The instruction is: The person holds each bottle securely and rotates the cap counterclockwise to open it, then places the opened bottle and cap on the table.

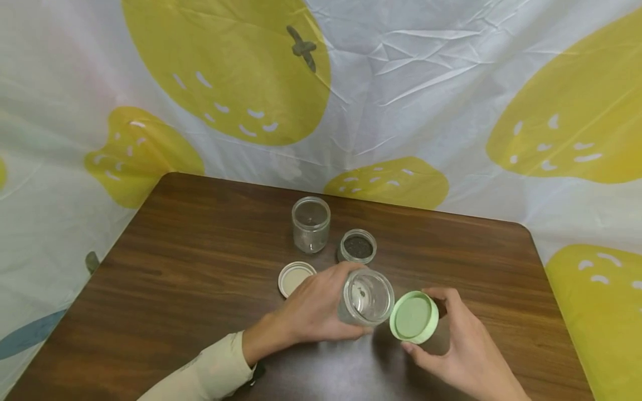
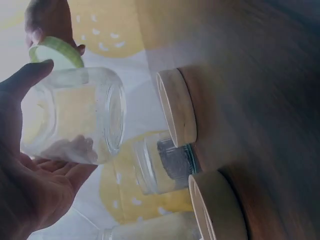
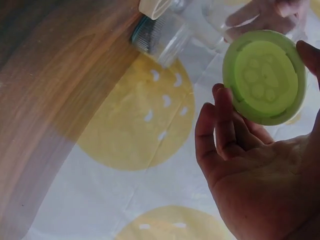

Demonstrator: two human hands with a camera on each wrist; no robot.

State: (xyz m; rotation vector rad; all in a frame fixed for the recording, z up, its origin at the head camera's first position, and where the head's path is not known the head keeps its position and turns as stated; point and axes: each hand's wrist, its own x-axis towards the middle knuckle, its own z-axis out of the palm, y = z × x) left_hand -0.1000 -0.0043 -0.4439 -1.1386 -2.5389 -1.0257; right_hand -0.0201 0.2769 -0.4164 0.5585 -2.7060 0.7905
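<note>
My left hand grips a clear jar round its side, its open mouth tipped up towards the head camera. Between the fingertips and thumb of my right hand is a round green lid, pinched by its rim just right of the jar. A raised paw-like pattern marks the face of the lid in the right wrist view. The jar looks see-through and without contents in the left wrist view, with left-hand fingers showing behind it.
Beyond the hands, a small jar with dark contents stands on the brown table. A taller clear jar is behind it to the left. One cream lid lies partly behind my left hand; the left wrist view shows another lid.
</note>
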